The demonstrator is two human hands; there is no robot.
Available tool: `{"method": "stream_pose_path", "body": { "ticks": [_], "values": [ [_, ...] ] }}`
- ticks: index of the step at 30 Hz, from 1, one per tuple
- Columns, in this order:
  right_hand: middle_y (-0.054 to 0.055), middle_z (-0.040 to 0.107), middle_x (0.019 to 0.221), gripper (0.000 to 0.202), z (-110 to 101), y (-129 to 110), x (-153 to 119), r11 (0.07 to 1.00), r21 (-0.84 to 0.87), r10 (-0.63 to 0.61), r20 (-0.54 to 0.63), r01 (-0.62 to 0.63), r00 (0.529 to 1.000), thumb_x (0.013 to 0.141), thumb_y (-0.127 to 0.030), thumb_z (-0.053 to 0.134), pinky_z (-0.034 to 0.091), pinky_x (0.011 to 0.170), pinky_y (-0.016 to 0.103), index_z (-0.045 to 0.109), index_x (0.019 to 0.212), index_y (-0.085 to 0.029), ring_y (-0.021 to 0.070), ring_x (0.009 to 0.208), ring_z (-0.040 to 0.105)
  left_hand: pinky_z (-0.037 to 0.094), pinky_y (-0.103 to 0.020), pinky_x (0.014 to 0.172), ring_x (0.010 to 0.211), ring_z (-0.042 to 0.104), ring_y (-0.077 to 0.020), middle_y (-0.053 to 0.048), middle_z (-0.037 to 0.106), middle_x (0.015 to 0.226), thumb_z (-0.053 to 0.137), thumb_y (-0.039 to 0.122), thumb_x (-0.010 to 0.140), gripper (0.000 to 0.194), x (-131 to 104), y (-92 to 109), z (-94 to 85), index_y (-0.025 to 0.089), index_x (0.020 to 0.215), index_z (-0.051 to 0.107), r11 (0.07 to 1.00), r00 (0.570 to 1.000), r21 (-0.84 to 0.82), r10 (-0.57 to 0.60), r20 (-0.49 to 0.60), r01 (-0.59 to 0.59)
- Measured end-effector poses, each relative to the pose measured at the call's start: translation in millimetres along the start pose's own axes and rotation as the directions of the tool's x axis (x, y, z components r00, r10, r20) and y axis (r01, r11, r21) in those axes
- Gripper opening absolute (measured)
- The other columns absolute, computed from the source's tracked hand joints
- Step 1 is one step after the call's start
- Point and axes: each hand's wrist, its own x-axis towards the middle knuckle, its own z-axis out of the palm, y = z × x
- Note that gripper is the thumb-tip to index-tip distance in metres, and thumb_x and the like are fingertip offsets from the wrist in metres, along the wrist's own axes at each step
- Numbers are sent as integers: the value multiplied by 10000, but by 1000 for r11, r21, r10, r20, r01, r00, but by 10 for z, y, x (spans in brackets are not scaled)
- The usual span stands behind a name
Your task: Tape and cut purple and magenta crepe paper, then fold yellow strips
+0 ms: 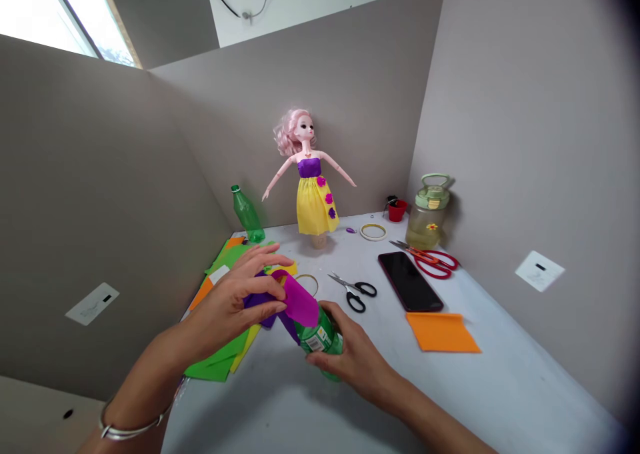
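Observation:
My right hand is wrapped round a green plastic bottle with a label, tilted with its upper end toward my left hand. Magenta felt-like fabric lies over the bottle's upper part. A purple strip hangs beside it. My left hand pinches the edge of the magenta piece between thumb and index finger, its other fingers stretched out. The bottle's mouth is hidden under the fabric. Just beyond lie black-handled scissors and a roll of tape.
Coloured sheets lie at the left. A doll in a yellow skirt stands at the back, near another green bottle. On the right are a phone, red-handled scissors, a water jug and an orange piece.

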Motion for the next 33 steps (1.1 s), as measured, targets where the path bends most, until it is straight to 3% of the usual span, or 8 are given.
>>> {"method": "stream_pose_path", "body": {
  "ticks": [6, 11, 17, 20, 28, 33],
  "values": [
    [13, 632, 1132, 594, 3, -3, -17, 1000, 12, -15, -9, 15, 1000, 695, -188, 778, 440, 860, 320, 516, 1224, -256, 222, 998, 578, 141, -509, 1211, 1383, 398, -325, -48, 670, 1236, 762, 118, 734, 171, 15, 8, 21, 288, 749, 779, 999, 999, 32, 38, 2, -38],
    [10, 622, 1140, 610, 7, 28, -14, 1000, -5, -5, -11, 5, 1000, 697, -199, 787, 437, 861, 316, 504, 1233, -262, 219, 1005, 573, 203, -510, 1198, 1376, 401, -343, -68, 676, 1205, 790, 155, 719, 108, 14, 11, -10, 258, 698, 764, 1000, 1000, -1, -5, -26, 5],
    [16, 609, 1164, 637, 7, 59, -7, 999, -49, 9, -13, -10, 1000, 693, -201, 794, 427, 882, 320, 484, 1248, -254, 216, 1025, 566, 256, -517, 1175, 1414, 339, -297, -39, 557, 1370, 644, 290, 892, 114, -6, -22, -53, 248, 844, 739, 976, 992, 215, 3, 129, -31],
    [14, 607, 1170, 636, 9, 60, -8, 999, -38, 8, -12, -9, 1000, 694, -205, 797, 428, 884, 319, 484, 1245, -257, 215, 1029, 566, 267, -497, 1173, 1415, 337, -283, -32, 544, 1380, 620, 323, 914, 141, -9, -37, -59, 246, 848, 717, 971, 989, 234, 10, 146, -44],
    [16, 610, 1170, 626, 1, 75, 2, 999, -49, 13, 4, -13, 1000, 704, -210, 786, 440, 889, 328, 489, 1253, -265, 222, 1039, 571, 278, -486, 1154, 1379, 389, -288, -28, 579, 1347, 672, 333, 875, 99, -4, -186, -125, 249, 833, 701, 997, 998, 45, -69, -14, 69],
    [53, 588, 1237, 665, -11, 117, 17, 990, -138, 16, -16, -18, 1000, 685, -242, 793, 423, 965, 375, 494, 1279, -249, 253, 1123, 551, 326, -412, 1114, 1320, 462, -273, -34, 630, 1279, 706, 319, 843, 109, -72, -407, -214, 228, 784, 694, 962, 967, -258, -150, -204, 95]
  ]
}}
